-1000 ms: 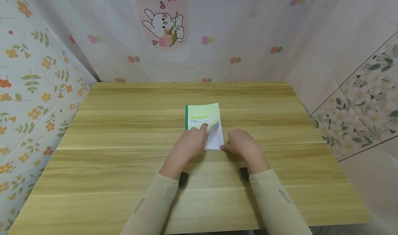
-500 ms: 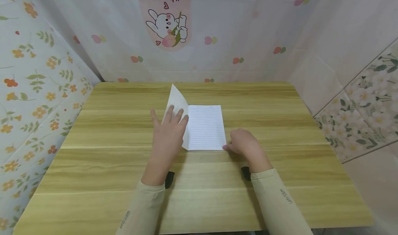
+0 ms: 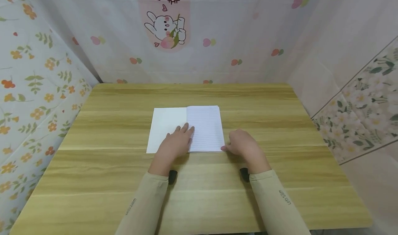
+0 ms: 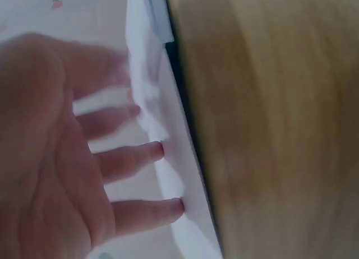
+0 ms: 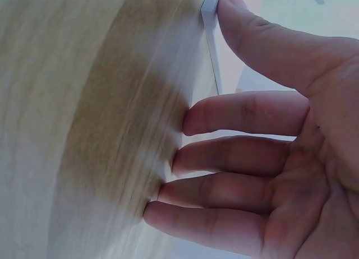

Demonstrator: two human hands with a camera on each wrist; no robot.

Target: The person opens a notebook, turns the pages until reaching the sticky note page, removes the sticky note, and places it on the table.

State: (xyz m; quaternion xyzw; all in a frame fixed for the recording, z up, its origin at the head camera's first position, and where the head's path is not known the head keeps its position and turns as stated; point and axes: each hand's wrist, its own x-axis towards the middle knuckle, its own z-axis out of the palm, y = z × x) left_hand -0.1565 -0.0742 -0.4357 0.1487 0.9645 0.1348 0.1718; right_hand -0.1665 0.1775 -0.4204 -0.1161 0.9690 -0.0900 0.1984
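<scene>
A notebook [image 3: 206,128] lies spread on the wooden table, lined page on the right and the blank inside of its cover [image 3: 164,119] on the left. Over the fold, my left hand [image 3: 175,143] rests with fingers extended; in the left wrist view its fingertips [image 4: 176,206] touch the white paper near the dark spine edge [image 4: 188,96]. At the page's lower right corner, the thumb of my right hand [image 3: 244,143] presses down. The right wrist view has the other fingers [image 5: 224,158] of that hand stretched out, tips on the tabletop beside the notebook.
The wooden table [image 3: 109,186] reaches back to a white curtain [image 3: 242,31] printed with a rabbit and fruit. Flower-patterned cloth [image 3: 40,100] hangs at the left, and a flowered panel [image 3: 360,114] stands at the right. Black straps show at both wrists.
The green cover has swung from right to left and now lies flat, exposing the lined page. My left hand has swept left with it, then back to the fold. The right hand stays put.
</scene>
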